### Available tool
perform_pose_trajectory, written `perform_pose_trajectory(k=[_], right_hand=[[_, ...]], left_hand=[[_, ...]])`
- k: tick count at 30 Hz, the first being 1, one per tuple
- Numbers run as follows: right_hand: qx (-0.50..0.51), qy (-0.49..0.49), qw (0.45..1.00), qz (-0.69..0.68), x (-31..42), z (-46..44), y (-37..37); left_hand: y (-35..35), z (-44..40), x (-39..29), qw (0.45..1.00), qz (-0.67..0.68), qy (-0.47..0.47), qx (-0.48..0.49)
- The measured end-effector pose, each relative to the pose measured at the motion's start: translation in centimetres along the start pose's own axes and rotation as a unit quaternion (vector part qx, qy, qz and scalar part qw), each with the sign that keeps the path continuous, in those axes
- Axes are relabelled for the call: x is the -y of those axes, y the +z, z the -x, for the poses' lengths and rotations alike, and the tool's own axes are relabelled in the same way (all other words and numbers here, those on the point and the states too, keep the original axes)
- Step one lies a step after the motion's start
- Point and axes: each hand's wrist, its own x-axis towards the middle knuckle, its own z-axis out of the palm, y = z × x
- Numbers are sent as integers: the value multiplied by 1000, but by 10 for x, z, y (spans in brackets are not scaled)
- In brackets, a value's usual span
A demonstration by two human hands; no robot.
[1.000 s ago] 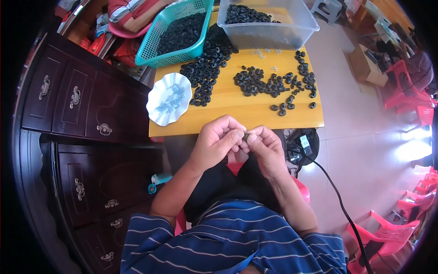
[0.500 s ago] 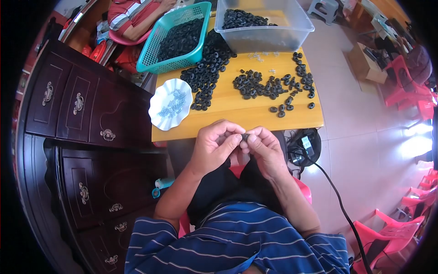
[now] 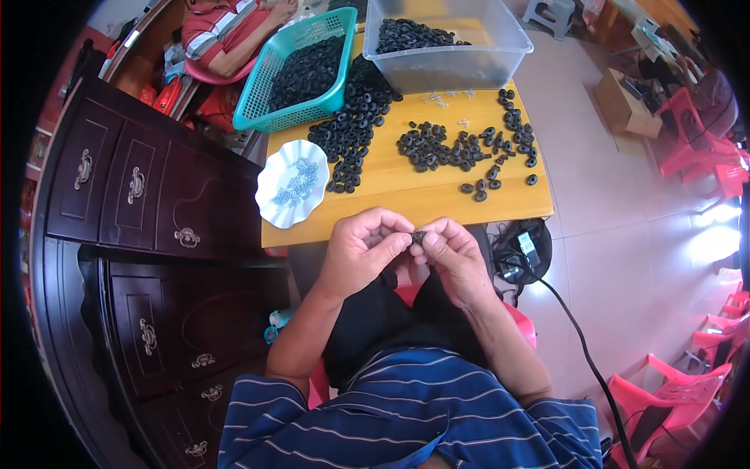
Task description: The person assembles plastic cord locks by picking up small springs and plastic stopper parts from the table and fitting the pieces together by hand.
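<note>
Pinches a small black piece [image 3: 418, 238] between left hand [image 3: 361, 252] and right hand [image 3: 455, 256] at the frame's centre, below the near edge of the worktop [image 3: 375, 206], with both grips closed on it, likely to steady so little a part from both sides. Has loose black rings [image 3: 437, 148] at upper right of centre and a white dish [image 3: 269, 184] of clear bits [image 3: 298, 184] at left, probably for easy picking, with more black parts [image 3: 311, 72] in a green basket [image 3: 295, 118] and clear tub [image 3: 447, 72] at the top.

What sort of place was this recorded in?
Possibly a home or small workshop doing handwork: there's a carved dark cabinet, pink plastic chairs, and a yellow table strewn with small black parts.
</note>
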Motion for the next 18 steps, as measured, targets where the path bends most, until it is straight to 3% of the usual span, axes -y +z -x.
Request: perform_pose_trajectory(k=[11,18], right_hand=[[1,-20,1000,12,-4,-2,-1],[-15,-62,994,94,-9,-2,-1]], left_hand=[[-2,-4,-5,998,-52,-38,-3],[-3,-6,9,997,-70,-28,-14]])
